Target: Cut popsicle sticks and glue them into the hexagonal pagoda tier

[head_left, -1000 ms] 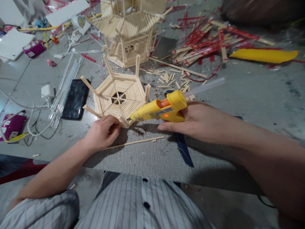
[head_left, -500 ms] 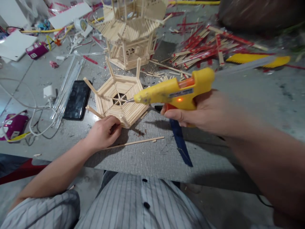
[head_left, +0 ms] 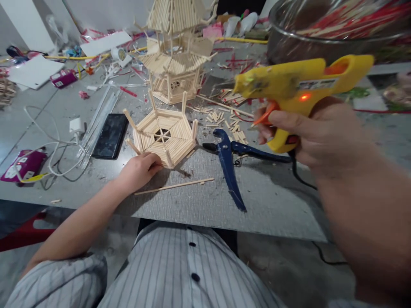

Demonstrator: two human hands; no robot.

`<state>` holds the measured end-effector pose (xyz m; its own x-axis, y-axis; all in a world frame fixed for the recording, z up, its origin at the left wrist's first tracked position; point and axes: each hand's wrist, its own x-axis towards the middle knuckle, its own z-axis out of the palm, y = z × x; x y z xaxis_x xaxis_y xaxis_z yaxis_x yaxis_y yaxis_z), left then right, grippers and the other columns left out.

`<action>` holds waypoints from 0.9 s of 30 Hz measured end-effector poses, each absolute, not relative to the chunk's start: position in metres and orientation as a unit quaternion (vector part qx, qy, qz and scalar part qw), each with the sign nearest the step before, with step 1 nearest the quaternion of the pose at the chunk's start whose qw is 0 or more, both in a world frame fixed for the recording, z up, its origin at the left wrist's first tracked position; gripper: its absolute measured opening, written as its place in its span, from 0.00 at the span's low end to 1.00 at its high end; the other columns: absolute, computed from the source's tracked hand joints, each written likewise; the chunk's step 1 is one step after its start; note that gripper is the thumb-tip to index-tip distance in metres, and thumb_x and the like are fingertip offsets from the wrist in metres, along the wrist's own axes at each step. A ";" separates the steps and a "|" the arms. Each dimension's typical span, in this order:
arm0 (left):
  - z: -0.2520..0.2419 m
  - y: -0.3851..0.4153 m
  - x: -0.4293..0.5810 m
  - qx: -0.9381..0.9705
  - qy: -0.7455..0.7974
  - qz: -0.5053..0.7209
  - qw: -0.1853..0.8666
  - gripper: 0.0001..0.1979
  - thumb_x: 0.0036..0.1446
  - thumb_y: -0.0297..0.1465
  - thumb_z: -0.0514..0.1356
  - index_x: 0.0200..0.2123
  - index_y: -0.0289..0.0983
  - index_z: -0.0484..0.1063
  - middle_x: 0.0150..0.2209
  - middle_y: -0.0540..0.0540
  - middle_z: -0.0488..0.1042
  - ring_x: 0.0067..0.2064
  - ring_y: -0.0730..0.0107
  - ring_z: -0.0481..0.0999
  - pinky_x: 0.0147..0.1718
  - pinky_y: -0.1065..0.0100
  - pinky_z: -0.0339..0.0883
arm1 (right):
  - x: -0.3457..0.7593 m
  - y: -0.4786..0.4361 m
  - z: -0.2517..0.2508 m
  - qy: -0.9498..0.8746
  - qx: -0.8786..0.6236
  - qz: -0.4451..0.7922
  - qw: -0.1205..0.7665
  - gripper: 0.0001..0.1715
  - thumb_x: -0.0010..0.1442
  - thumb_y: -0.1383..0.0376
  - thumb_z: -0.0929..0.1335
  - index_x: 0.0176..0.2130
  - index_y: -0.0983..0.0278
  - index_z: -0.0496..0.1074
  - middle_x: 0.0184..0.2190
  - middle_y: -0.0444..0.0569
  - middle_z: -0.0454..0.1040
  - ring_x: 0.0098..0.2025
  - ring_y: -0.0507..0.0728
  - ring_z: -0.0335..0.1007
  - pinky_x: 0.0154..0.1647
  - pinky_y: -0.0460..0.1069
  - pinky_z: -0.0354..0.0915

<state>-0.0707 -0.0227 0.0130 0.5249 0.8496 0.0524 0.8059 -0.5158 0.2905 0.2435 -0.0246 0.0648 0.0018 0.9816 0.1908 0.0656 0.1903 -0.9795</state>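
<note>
Evidently the hexagonal stick frame [head_left: 180, 147] is partway built. Done, by what shows: a floor of sticks laid in rings about an open, spoked hub; a low stacked rim; a short post at each of the six corners. Not done: nothing joins the post tops, and no roof sits on them. For comparison, the tiered stick pagoda [head_left: 170, 64], at 12 o'clock behind the frame, carries sloping roofs on its posts. Whether the near joints are fully glued cannot be read at this scale.

Left hand [head_left: 137, 170]: at the frame's 7 o'clock, fingers curled in against the near-left rim. Fingertips hidden; cannot tell whether they pinch a stick or merely steady the edge.

Right hand [head_left: 316, 128]: wrapped round the grip of a yellow hot-glue gun [head_left: 279, 83], indicator lit orange, blurred. Gun is raised between the frame's 2 and 3 o'clock, nozzle toward 9, well apart from the frame. The frame therefore lies between 8 and 9 o'clock of this hand.

Nearby: long loose stick [head_left: 176, 185] at 6 o'clock; blue hand cutter [head_left: 229, 171] between 3 and 4; cut stick pieces [head_left: 215, 116] between 2 and 3; black phone [head_left: 109, 136] at 9.
</note>
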 end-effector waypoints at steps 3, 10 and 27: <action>0.012 -0.023 -0.070 0.863 0.490 0.073 0.105 0.04 0.57 0.29 0.56 0.32 0.34 0.69 0.31 0.46 0.73 0.32 0.70 0.72 0.33 0.69 0.65 | 0.262 -0.025 0.057 -0.512 -0.495 0.421 0.561 0.12 0.40 0.62 0.74 0.26 0.60 0.69 0.17 0.40 0.64 0.17 0.50 0.59 0.19 0.49 0.58; 0.011 -0.020 -0.067 0.875 0.472 0.060 0.091 0.09 0.59 0.33 0.55 0.31 0.34 0.70 0.32 0.44 0.74 0.35 0.68 0.74 0.35 0.68 0.65 | 0.308 -0.027 0.039 -0.428 -0.515 0.408 0.622 0.11 0.30 0.70 0.66 0.22 0.60 0.66 0.15 0.40 0.61 0.16 0.49 0.53 0.19 0.50 0.52; 0.019 -0.049 -0.091 0.936 0.343 0.066 -0.050 0.16 0.62 0.34 0.49 0.28 0.35 0.69 0.24 0.48 0.71 0.24 0.75 0.70 0.21 0.73 0.57 | 0.324 -0.019 0.025 -0.378 -0.606 0.363 0.599 0.13 0.32 0.72 0.69 0.23 0.59 0.67 0.20 0.45 0.61 0.19 0.52 0.55 0.24 0.56 0.56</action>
<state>-0.0911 -0.0495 0.0194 0.7556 0.6356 0.1581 0.6488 -0.7595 -0.0474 0.3241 -0.0194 0.0250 0.4509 0.8925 0.0122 0.0221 0.0026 -0.9998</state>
